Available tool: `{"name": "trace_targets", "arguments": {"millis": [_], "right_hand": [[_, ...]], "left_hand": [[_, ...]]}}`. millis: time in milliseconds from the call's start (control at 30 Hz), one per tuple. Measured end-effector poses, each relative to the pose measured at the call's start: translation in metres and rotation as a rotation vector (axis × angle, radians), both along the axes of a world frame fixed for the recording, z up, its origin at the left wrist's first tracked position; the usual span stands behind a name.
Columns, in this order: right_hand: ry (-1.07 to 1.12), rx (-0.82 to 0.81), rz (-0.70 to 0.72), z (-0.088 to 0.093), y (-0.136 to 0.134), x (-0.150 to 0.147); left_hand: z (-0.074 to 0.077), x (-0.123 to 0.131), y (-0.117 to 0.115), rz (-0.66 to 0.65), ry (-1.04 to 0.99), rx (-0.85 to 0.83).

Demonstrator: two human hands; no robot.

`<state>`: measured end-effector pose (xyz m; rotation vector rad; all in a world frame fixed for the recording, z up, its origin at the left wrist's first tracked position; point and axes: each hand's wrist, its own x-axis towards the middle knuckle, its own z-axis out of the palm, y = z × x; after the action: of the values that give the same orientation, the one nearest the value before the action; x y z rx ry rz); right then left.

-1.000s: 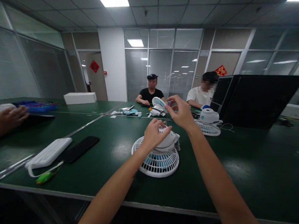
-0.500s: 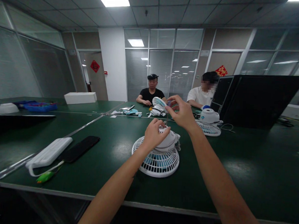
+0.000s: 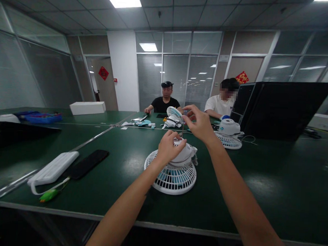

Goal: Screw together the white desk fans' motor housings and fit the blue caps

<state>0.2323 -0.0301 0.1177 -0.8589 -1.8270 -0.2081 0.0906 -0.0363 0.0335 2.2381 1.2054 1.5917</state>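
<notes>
Your left hand (image 3: 168, 148) is on the back housing of the small white plastic fan (image 3: 174, 179), and its grip is closed around the housing. The fan lies grille-down in the middle of the dark green tabletop (image 3: 259, 186). Your right hand (image 3: 201, 125) is just above, its grip pinching the top of a thin dark tool (image 3: 182, 131) that stands upright over the fan. A black phone (image 3: 89, 164) lies well to the left.
</notes>
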Motion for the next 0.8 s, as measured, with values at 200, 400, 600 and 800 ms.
{"name": "trace_targets", "arguments": {"millis": [200, 400, 600, 800], "right_hand": [[0.026, -0.036, 0.061, 0.002, -0.0027, 0.002], [0.096, -0.054, 0.064, -0.0003, 0.0002, 0.003], [0.159, -0.121, 0.12, -0.0011, 0.0025, 0.0032], [0.041, -0.044, 0.031, 0.0029, -0.0028, 0.0022]], "left_hand": [[0.0009, 0.0, -0.0007, -0.006, -0.003, -0.007], [0.0012, 0.0001, -0.001, 0.009, -0.008, 0.002], [0.0011, -0.0001, -0.0011, 0.017, 0.006, 0.004], [0.0028, -0.0015, -0.0036, 0.036, 0.077, 0.044]]}}
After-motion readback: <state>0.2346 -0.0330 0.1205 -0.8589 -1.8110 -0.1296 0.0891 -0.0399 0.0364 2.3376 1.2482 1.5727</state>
